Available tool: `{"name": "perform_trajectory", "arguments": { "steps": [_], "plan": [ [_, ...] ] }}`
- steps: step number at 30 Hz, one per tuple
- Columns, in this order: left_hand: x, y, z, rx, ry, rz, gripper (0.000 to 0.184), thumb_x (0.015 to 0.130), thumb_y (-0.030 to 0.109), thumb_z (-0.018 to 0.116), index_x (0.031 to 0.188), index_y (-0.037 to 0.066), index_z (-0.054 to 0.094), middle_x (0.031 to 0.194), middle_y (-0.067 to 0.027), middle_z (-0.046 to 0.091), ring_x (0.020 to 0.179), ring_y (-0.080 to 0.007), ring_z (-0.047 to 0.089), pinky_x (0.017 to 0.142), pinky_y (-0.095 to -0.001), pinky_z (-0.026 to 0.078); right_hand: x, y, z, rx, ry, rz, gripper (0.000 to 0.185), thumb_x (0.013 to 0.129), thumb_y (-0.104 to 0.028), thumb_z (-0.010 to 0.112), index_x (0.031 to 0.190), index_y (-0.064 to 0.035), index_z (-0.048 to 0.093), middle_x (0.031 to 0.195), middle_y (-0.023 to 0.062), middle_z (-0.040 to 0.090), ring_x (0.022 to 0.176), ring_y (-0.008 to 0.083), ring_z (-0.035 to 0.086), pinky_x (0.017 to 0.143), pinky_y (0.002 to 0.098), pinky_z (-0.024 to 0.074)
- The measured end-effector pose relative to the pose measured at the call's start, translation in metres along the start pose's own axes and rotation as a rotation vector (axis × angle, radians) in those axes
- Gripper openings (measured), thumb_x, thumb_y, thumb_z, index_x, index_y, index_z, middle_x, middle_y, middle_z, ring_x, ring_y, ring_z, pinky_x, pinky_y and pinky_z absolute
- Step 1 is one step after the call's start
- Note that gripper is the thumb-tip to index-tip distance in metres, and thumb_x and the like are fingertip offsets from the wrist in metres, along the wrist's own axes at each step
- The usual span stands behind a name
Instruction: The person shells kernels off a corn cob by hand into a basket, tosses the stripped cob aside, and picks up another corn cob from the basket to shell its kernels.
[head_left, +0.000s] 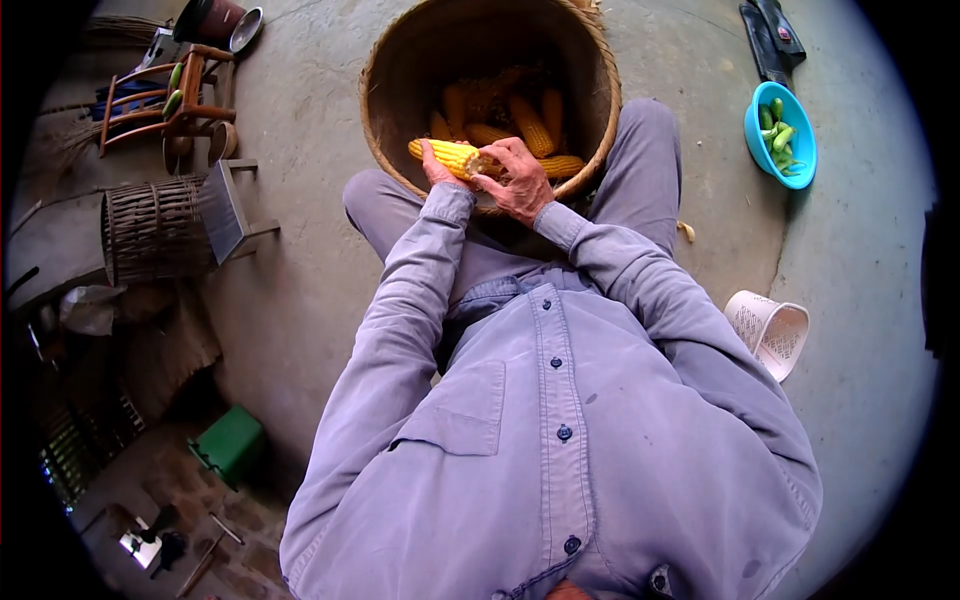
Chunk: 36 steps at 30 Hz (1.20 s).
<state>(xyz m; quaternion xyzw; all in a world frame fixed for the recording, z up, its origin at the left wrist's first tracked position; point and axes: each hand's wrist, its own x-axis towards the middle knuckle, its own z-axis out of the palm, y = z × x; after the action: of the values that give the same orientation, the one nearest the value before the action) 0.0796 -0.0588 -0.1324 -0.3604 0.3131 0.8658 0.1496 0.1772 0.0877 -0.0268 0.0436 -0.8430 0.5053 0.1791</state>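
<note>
A yellow corn cob [443, 153] lies sideways over the near part of a round woven basket [611, 75]. My left hand [440, 174] is closed around the cob from below. At the cob's right end, my right hand [520, 182] has its thumb and fingers bent against the tip. Several orange-yellow cobs [530, 126] lie inside the basket, partly in shadow. The basket stands between my knees.
On the right are a blue bowl [811, 150] of green vegetables, dark objects [765, 45] and a white plastic basket [745, 315]. A wooden chair [190, 122], small stool [228, 212], wicker basket [155, 228] and green bin [231, 443] stand left.
</note>
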Motion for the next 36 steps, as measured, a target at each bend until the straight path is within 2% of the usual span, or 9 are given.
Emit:
{"name": "perform_trajectory", "arguments": {
  "steps": [7, 13, 16, 22, 24, 29, 32, 33, 36],
  "plan": [
    [-0.008, -0.005, 0.004, -0.03, 0.088, 0.059, 0.059, 0.084, 0.06, 0.058, 0.105, 0.005, 0.056, 0.089, -0.0138, 0.064, 0.081, -0.0297, 0.064, 0.075, -0.0447, 0.056, 0.003, 0.003, -0.001, -0.046, -0.021, -0.003, 0.037, 0.073, -0.014, 0.079, 0.104, -0.0032, 0.061, 0.103, 0.0136, 0.057, 0.095, 0.0273, 0.062, 0.081, 0.0332, 0.0536],
    [0.001, -0.006, -0.002, 0.096, 0.166, 0.11, 0.058, 0.086, 0.06, 0.055, 0.113, 0.008, 0.052, 0.098, -0.0142, 0.063, 0.087, -0.0323, 0.064, 0.081, -0.0483, 0.054, 0.008, 0.007, -0.002, 0.078, -0.112, 0.083, 0.039, 0.072, -0.016, 0.079, 0.098, -0.0038, 0.052, 0.094, 0.0132, 0.051, 0.085, 0.0273, 0.06, 0.075, 0.0342, 0.053],
    [-0.002, -0.008, -0.001, 0.078, 0.265, 0.17, 0.07, 0.082, 0.053, 0.064, 0.121, -0.005, 0.052, 0.108, -0.0187, 0.063, 0.091, -0.0323, 0.066, 0.082, -0.0463, 0.055, 0.01, 0.009, -0.002, 0.063, -0.136, 0.062, 0.04, 0.072, -0.017, 0.079, 0.098, -0.004, 0.051, 0.093, 0.0131, 0.05, 0.081, 0.0272, 0.059, 0.072, 0.0352, 0.0522],
    [0.006, -0.01, -0.006, 0.011, 0.195, 0.143, 0.065, 0.084, 0.052, 0.061, 0.121, -0.001, 0.053, 0.107, -0.0166, 0.063, 0.09, -0.0319, 0.066, 0.081, -0.046, 0.055, 0.008, 0.014, -0.003, 0.109, -0.227, 0.136, 0.026, 0.077, -0.017, 0.073, 0.091, -0.0057, 0.054, 0.091, 0.0136, 0.048, 0.083, 0.0286, 0.057, 0.071, 0.0368, 0.0499],
    [0.009, -0.013, -0.011, 0.009, 0.212, 0.141, 0.061, 0.085, 0.052, 0.057, 0.118, 0.002, 0.054, 0.106, -0.0162, 0.064, 0.09, -0.032, 0.066, 0.082, -0.0462, 0.055, 0.002, 0.008, 0.005, 0.062, -0.165, 0.019, 0.019, 0.079, -0.01, 0.072, 0.084, -0.0047, 0.055, 0.087, 0.0108, 0.048, 0.075, 0.0233, 0.056, 0.066, 0.0347, 0.0493],
    [0.028, -0.012, -0.022, -0.115, 0.097, 0.064, 0.054, 0.087, 0.052, 0.047, 0.114, 0.006, 0.053, 0.106, -0.0172, 0.064, 0.089, -0.0327, 0.064, 0.085, -0.0471, 0.052, 0.005, 0.011, 0.001, 0.112, -0.031, 0.253, 0.033, 0.079, -0.015, 0.075, 0.1, -0.0009, 0.054, 0.096, 0.0135, 0.052, 0.068, 0.0196, 0.06, 0.065, 0.0315, 0.0519],
    [0.008, -0.007, -0.007, -0.155, 0.103, -0.056, 0.055, 0.087, 0.051, 0.046, 0.115, 0.005, 0.052, 0.104, -0.018, 0.063, 0.09, -0.0341, 0.062, 0.086, -0.0487, 0.052, 0.006, 0.008, 0.0, 0.096, -0.033, 0.153, 0.038, 0.077, -0.01, 0.077, 0.107, -0.0004, 0.057, 0.098, 0.0129, 0.055, 0.078, 0.0195, 0.063, 0.069, 0.0286, 0.0539],
    [0.011, -0.007, -0.009, -0.137, 0.085, -0.065, 0.056, 0.087, 0.05, 0.044, 0.117, 0.004, 0.051, 0.104, -0.0186, 0.063, 0.09, -0.0352, 0.061, 0.086, -0.0496, 0.051, 0.005, 0.002, -0.003, 0.097, -0.068, 0.17, 0.045, 0.075, -0.01, 0.078, 0.114, -0.0011, 0.057, 0.104, 0.0138, 0.057, 0.083, 0.0224, 0.064, 0.074, 0.0296, 0.0552],
    [0.016, -0.006, -0.012, -0.119, 0.076, -0.005, 0.057, 0.087, 0.051, 0.043, 0.117, 0.003, 0.051, 0.102, -0.019, 0.063, 0.089, -0.0348, 0.061, 0.085, -0.0489, 0.052, 0.003, 0.004, 0.0, -0.001, -0.015, -0.003, 0.044, 0.074, -0.01, 0.078, 0.112, -0.0014, 0.057, 0.105, 0.0139, 0.057, 0.087, 0.0252, 0.064, 0.076, 0.0311, 0.0554]
  ]
}}
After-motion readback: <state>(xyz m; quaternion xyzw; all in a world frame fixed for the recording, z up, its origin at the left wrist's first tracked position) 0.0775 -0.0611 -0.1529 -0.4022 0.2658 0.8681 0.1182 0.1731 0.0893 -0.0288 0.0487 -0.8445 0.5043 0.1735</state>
